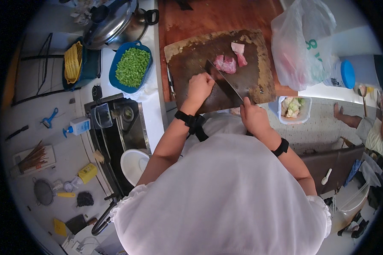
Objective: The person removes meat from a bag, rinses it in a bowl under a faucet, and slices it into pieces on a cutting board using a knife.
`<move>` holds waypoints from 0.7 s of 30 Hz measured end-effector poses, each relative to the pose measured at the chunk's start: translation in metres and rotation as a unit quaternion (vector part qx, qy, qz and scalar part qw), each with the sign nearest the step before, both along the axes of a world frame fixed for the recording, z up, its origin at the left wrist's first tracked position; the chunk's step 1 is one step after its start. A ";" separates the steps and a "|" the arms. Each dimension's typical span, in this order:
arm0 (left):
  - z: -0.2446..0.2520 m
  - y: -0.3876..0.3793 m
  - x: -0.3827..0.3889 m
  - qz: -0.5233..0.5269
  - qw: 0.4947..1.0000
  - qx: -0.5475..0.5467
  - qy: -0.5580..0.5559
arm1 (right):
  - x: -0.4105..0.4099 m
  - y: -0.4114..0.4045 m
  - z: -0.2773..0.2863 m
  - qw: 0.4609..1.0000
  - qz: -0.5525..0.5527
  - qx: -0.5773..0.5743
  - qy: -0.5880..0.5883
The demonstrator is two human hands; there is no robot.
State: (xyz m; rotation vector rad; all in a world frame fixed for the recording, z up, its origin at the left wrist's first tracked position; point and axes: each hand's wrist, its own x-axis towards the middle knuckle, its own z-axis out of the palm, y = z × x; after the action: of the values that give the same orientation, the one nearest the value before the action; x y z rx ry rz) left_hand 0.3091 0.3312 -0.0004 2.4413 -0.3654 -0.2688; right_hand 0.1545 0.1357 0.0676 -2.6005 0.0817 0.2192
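Observation:
My right hand (257, 116) is closed around the handle of a cleaver (225, 81). The broad dark blade slants up and left across a worn wooden cutting board (191, 54). On the blade's left side, my left hand (199, 87) is curled, its fingertips close to or against the blade; whether it pinches something is hidden. A piece of raw red meat (226, 64) lies just beyond the blade. Farther right on the board rests a smaller strip of meat (238, 52) with a pale, fatty or skin-covered end.
Left of the board, a blue basket (111, 75) holds chopped green vegetables beside a steel pot (127, 28). A sink (143, 127) lies nearer. To the right are a plastic bag (301, 47) and a white scrap bin (308, 118) below the counter. Another person (367, 127) is at far right.

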 end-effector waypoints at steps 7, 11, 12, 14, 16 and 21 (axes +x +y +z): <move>-0.002 0.001 0.001 0.000 1.000 -0.011 -0.015 | 0.045 0.023 -0.016 1.000 0.001 -0.014 -0.025; -0.001 0.007 0.006 0.005 1.000 -0.009 -0.002 | 0.037 0.015 -0.014 1.000 0.008 -0.015 -0.001; -0.001 0.008 0.005 0.011 1.000 -0.020 0.002 | 0.029 0.011 -0.011 0.999 0.005 -0.022 0.029; -0.002 0.007 0.001 0.001 1.000 -0.004 -0.003 | 0.018 0.008 -0.009 1.000 0.015 -0.017 0.015; -0.002 0.006 -0.003 -0.006 1.000 -0.003 -0.011 | 0.018 0.011 -0.013 0.999 -0.002 -0.022 0.046; 0.001 0.021 0.005 0.010 1.000 0.015 -0.003 | 0.060 0.031 -0.035 0.998 0.015 -0.015 -0.051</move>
State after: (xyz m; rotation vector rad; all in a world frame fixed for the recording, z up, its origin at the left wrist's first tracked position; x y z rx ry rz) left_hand 0.3145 0.3519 0.0011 2.4745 -0.3417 -0.2605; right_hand 0.2144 0.1671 0.0331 -2.6386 0.0091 0.0958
